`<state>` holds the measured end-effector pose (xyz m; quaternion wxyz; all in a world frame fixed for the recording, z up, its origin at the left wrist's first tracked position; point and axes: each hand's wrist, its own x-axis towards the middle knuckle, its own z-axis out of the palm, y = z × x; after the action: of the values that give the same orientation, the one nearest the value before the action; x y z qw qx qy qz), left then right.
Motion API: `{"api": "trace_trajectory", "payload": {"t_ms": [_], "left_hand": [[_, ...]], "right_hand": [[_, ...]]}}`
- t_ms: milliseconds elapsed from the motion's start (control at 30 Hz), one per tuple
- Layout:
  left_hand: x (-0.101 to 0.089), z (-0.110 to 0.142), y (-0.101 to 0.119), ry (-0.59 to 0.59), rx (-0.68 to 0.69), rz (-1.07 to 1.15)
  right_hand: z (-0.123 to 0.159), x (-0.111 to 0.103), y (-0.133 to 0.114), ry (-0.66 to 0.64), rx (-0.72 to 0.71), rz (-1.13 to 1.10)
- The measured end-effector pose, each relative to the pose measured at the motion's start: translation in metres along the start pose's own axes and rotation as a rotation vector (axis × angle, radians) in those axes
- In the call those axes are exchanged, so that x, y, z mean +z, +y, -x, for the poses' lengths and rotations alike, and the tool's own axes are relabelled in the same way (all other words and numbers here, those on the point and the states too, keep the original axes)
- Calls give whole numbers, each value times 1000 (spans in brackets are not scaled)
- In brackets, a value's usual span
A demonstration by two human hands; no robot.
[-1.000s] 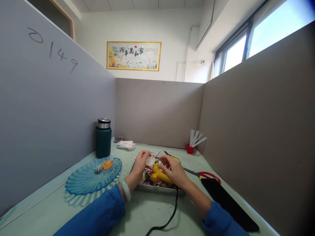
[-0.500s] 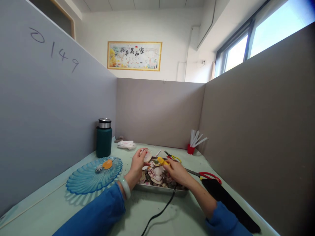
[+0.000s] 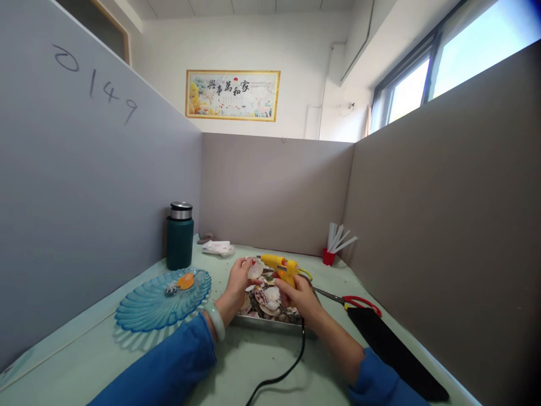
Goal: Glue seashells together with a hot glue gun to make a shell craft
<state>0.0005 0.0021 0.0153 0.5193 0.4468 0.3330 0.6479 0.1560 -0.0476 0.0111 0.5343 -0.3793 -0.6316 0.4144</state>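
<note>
Pinched in the fingers of my left hand (image 3: pixel 237 282) is a pale seashell (image 3: pixel 255 270), with a small red spot near my fingertips. My right hand (image 3: pixel 301 293) is wrapped round the handle of a yellow hot glue gun (image 3: pixel 279 265). Its nozzle points left, close to the upper edge of the shell; I cannot tell whether the two touch. A black cord (image 3: pixel 291 366) hangs from the gun and runs down across the table. Below both hands lies a metal tray (image 3: pixel 270 325) full of mixed seashells (image 3: pixel 267 298).
On the left, a blue scalloped plate (image 3: pixel 143 313) bears an orange shell (image 3: pixel 186 281) and a small dark-and-white piece. A green bottle (image 3: pixel 180 242) stands behind it. To the right are red-handled scissors (image 3: pixel 359 301), a black strip (image 3: pixel 393 349) and a red cup (image 3: pixel 328 257) of white sticks.
My right hand has picked the glue gun up off the shells in the tray and turned its nozzle toward the shell. My left hand still holds the shell, nearly in place.
</note>
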Motion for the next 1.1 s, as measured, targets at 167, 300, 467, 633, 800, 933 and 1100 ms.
{"api": "trace_trajectory", "payload": {"t_ms": [167, 300, 467, 633, 800, 933, 1100], "left_hand": [[1, 1, -1, 3, -1, -1], [2, 2, -1, 3, 16, -11], [2, 3, -1, 11, 31, -63], [2, 3, -2, -5, 47, -85], [2, 2, -2, -12, 34, -62], [1, 1, -5, -20, 30, -51], [1, 1, -6, -13, 55, -74]], "right_hand": [[1, 1, -3, 26, 20, 36], [2, 3, -6, 34, 34, 118], [1, 3, -2, 16, 17, 199], [-1, 2, 3, 4, -23, 206], [1, 3, 0, 29, -29, 221], [2, 4, -4, 48, -32, 199], [0, 4, -2, 45, -21, 198]]}}
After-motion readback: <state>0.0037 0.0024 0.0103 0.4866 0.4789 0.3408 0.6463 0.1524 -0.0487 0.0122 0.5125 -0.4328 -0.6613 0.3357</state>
